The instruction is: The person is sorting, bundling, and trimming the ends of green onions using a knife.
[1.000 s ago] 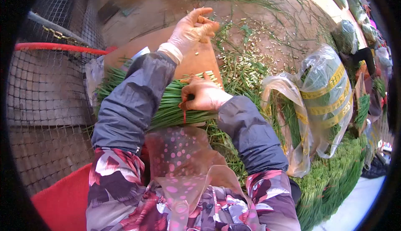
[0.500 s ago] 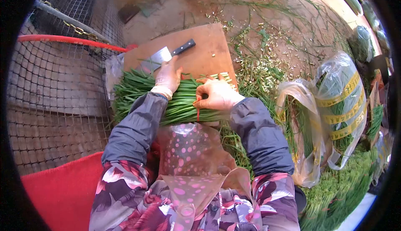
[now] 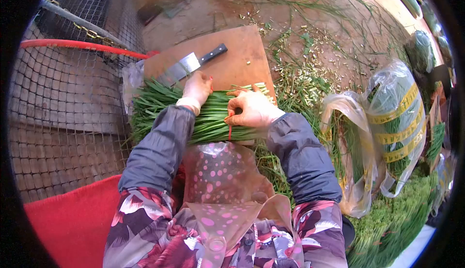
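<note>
A thick bunch of garlic chives (image 3: 213,118) lies across the near part of a brown cutting board (image 3: 237,64), its pale cut ends to the right. A red tie (image 3: 230,131) crosses the bunch near my right hand (image 3: 254,109). That gloved hand rests on the stems, fingers curled over them, thumb by the tie. My left hand (image 3: 195,92), also gloved, is above the leafy side with its fingertips closed on a bit of red tie (image 3: 211,85). Beyond it a cleaver (image 3: 186,68) lies flat, black handle pointing right. The underside of the bunch is hidden.
Cut stem pieces (image 3: 310,86) litter the ground right of the board. Bagged greens with yellow tape (image 3: 395,118) stand farther right, above stacked chives (image 3: 397,219). Black netting (image 3: 68,93) with a red rail (image 3: 82,45) borders the left, above red cloth (image 3: 72,224).
My left fingertips have drawn back from beside the cleaver and closed at the red tie, lifting it slightly. My right hand has stayed in place on the stems.
</note>
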Demonstrator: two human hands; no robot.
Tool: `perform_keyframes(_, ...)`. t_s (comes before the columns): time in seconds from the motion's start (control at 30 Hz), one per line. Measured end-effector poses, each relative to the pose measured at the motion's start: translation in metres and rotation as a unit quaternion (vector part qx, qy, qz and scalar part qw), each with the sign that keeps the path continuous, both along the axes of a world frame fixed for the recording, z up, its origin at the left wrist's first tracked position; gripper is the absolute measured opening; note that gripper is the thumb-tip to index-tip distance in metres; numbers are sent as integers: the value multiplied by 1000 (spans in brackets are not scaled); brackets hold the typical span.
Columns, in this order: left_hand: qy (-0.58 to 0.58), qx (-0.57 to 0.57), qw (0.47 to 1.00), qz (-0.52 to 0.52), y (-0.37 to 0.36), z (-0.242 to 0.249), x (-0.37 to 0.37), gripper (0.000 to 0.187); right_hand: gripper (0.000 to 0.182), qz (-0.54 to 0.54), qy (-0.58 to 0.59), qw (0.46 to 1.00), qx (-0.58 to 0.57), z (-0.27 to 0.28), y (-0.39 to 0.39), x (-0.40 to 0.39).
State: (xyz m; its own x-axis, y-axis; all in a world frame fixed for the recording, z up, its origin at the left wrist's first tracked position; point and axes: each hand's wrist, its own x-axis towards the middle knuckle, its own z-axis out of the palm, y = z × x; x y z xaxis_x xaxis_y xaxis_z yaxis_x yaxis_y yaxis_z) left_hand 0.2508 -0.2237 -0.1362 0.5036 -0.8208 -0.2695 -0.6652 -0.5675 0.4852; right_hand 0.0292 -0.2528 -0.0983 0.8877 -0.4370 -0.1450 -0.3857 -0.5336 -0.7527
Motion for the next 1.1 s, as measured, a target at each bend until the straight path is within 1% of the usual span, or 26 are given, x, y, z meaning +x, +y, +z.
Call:
perform_keyframes(0.03,-64,28,997,20,-4,2,1,42,26,1,-1,1000,-1,2,0,0)
perform_keyframes(0.07,-28,82,996,23,-8,4,3,52,26,6,2,1000,2,3,0,0)
perform_keyframes(0.1,-28,82,996,23,-10,5,2,52,27,10,6,1000,4,4,-1,0)
perform_keyframes(0.17,-89,110,990,-19,-12,4,-5,42,27,3,1,1000,2,1,0,0)
perform_keyframes(0.2,-80,96,992,-13,-14,4,-7,34,27,-1,-2,1000,-2,-1,0,0)
perform_keyframes(0.3,-73,72,994,-34,-15,-13,-2,32,26,14,27,999,20,12,0,-2)
perform_keyframes(0.37,-61,80,995,-27,-13,-2,-7,29,26,6,24,1000,15,7,1,-2)
perform_keyframes(0.43,-104,52,986,-122,-10,11,-12,25,26,-4,22,1000,13,6,2,-1)
perform_keyframes(0.47,-147,12,968,-201,-10,11,-10,19,26,2,27,999,17,8,1,-1)
perform_keyframes(0.5,-201,-47,937,-283,-11,13,-10,16,25,10,33,999,20,10,0,-2)
perform_keyframes(0.57,-222,-50,884,-409,-24,20,-11,16,25,12,34,999,26,13,-1,-2)
perform_keyframes(0.6,-220,-50,884,-409,-30,23,-15,16,24,12,36,999,28,13,-1,-1)
perform_keyframes(0.67,-133,57,905,-399,-44,31,-32,15,24,10,41,998,35,13,-2,-2)
perform_keyframes(0.7,-107,53,908,-403,-52,29,-33,15,23,11,41,999,32,14,-2,-2)
perform_keyframes(0.77,-107,96,910,-389,-57,38,-48,18,23,14,41,999,33,9,1,-3)
perform_keyframes(0.8,-106,99,910,-389,-53,34,-44,18,24,-2,8,1000,4,5,3,-3)
perform_keyframes(0.83,-49,57,928,-365,-45,32,-39,20,25,-19,-25,999,-26,0,5,-4)
perform_keyframes(0.87,7,13,941,-339,-38,32,-34,22,22,-35,-62,996,-50,-4,8,-4)
perform_keyframes(0.9,16,7,957,-291,-30,31,-30,22,22,-36,-63,996,-49,-6,12,-4)
perform_keyframes(0.93,46,2,964,-262,-20,34,-28,22,19,-58,-77,990,-104,-4,18,-5)
perform_keyframes(1.0,108,-34,973,-202,-3,29,-21,21,10,-94,-123,961,-228,19,36,-7)
perform_keyframes(1.03,139,-62,973,-172,5,14,-18,21,9,-126,-159,947,-250,36,49,-10)
perform_keyframes(1.07,182,-83,970,-136,7,7,-20,20,10,-131,-160,945,-256,41,63,-12)
perform_keyframes(1.1,189,-87,969,-135,7,1,-19,20,11,-136,-159,942,-261,46,76,-14)
